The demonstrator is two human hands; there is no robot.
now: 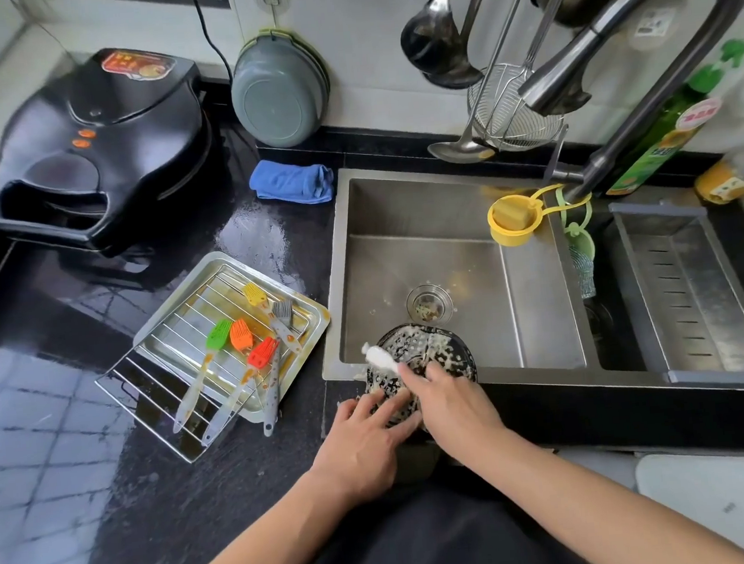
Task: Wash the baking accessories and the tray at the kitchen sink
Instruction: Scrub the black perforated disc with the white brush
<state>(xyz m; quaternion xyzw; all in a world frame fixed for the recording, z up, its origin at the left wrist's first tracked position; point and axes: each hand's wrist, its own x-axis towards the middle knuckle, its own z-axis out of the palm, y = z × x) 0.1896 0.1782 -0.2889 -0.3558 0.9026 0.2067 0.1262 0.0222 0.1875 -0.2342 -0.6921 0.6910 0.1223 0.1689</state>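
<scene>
Five silicone brushes (233,361); one tray (307,332); one wire rack (155,390); two hands (362,444).

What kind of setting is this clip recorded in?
A home kitchen, most likely: a stainless steel sink with a curved pull-down tap, metal ladles and a wire skimmer hanging on the tiled wall, and a black electric griddle on the dark counter.
</scene>
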